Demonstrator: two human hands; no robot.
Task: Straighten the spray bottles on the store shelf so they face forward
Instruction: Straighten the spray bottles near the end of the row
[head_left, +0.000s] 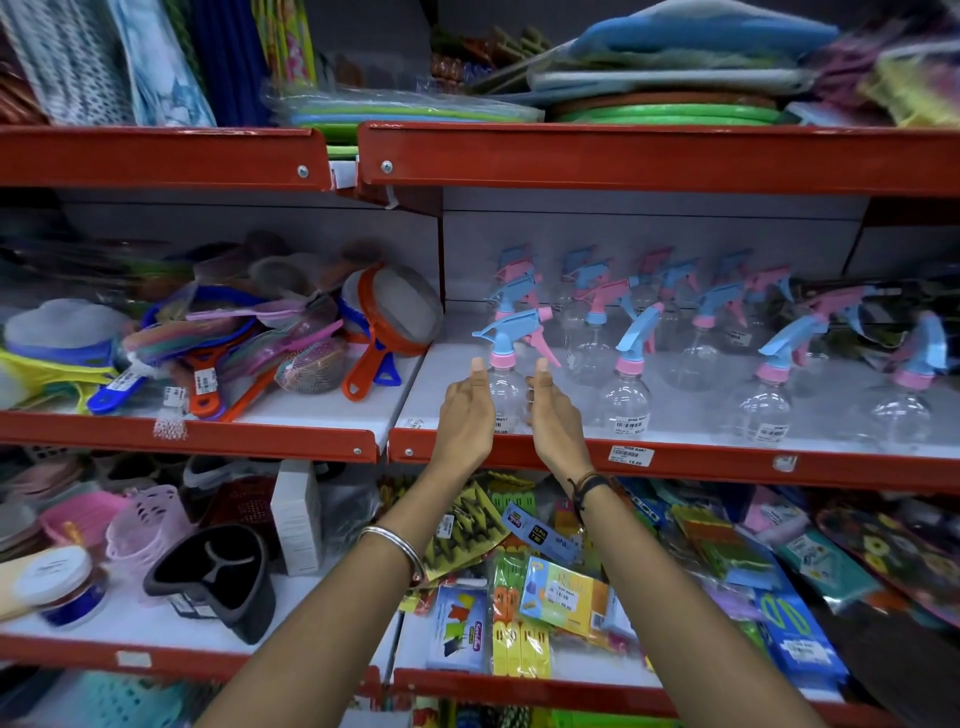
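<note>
Several clear spray bottles with blue and pink trigger heads stand in rows on the middle shelf (675, 460), which has a red front edge. The front-left spray bottle (506, 374) has a blue head whose nozzle points left. My left hand (466, 410) and my right hand (553, 415) cup this bottle's body from either side, thumbs up. A second front bottle (626, 389) stands just to the right with its nozzle up and to the right. Farther right stand a third bottle (766, 400) and a fourth bottle (904, 405), heads turned different ways.
Strainers and plastic kitchen tools (291, 332) are heaped on the shelf section to the left. The upper red shelf edge (623, 156) overhangs the bottles. Below lie packets of clips (519, 571), a dark caddy (218, 577) and pink baskets (135, 519).
</note>
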